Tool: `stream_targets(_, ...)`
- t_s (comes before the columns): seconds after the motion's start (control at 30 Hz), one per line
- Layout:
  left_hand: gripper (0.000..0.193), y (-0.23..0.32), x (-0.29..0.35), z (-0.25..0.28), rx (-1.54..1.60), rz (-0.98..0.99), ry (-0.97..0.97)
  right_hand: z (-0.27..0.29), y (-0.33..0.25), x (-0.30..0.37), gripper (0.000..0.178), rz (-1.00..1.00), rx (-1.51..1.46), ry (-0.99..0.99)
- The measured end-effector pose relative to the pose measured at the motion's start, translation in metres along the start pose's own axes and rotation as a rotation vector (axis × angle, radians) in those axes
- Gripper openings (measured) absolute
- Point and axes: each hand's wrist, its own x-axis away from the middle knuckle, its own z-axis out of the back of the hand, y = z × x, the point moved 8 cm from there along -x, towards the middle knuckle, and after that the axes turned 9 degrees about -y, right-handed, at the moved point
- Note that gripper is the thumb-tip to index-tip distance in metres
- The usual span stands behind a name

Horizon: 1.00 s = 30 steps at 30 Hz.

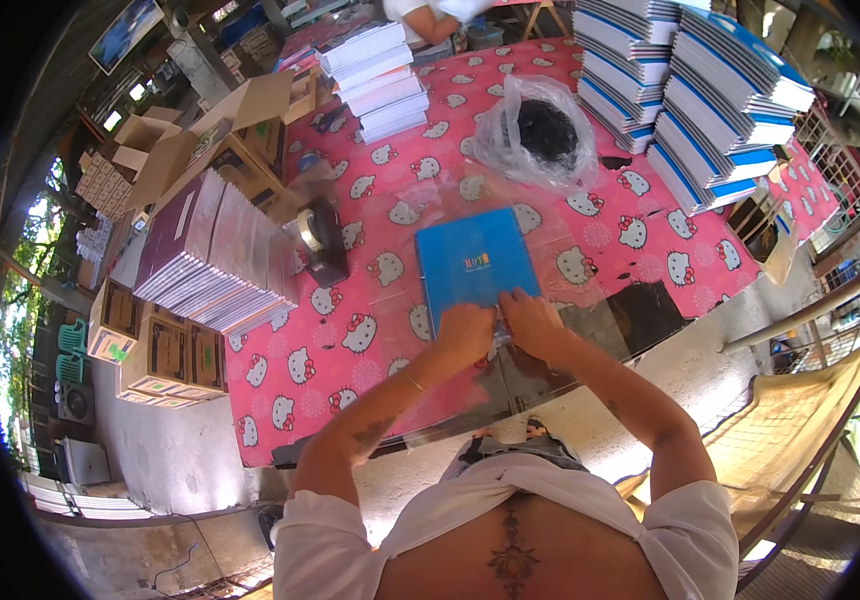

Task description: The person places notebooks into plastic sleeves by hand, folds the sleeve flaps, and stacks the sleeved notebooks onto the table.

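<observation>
A blue notebook (475, 255) with small light-coloured lettering on its cover lies flat on the table in front of me. My left hand (465, 332) is closed at the notebook's near edge, its fingers bent inward. Beside it, my right hand (533, 322) grips the same edge near the right corner, fingers curled over the cover. A small pale, shiny bit shows between the two hands, perhaps clear plastic. My fingertips are partly hidden, so their exact hold is unclear.
A pink patterned cloth (385, 330) covers the table. Clear plastic with a black mass inside (548, 130) lies beyond the notebook. Around stand tall blue-and-white notebook stacks (720, 110), a white stack (380, 85), purple-covered books (215, 255), a tape dispenser (322, 240) and cartons (175, 355). Another person's arm (430, 22) shows far back.
</observation>
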Motion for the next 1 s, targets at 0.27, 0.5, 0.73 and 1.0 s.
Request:
stream_targets(0.27,0.108,-0.084,-0.001,0.017,0.444,-0.003,0.722,-0.013,0.075,0.02,0.127,-0.432,-0.485,0.281)
stream_targets(0.5,0.051,-0.372,0.081,0.064,1.103,0.294,0.948,-0.02,0.059,0.009,0.126,-0.433,-0.49,0.231)
stream_targets(0.73,0.024,-0.375,0.073,0.044,1.312,-0.131,1.344,-0.022,0.069,0.008,0.125,-0.37,-0.466,0.258)
stream_targets(1.0,0.02,-0.357,0.123,0.079,0.083,0.853,0.856,-0.025,0.072,0.011,0.125,-0.418,-0.481,0.198)
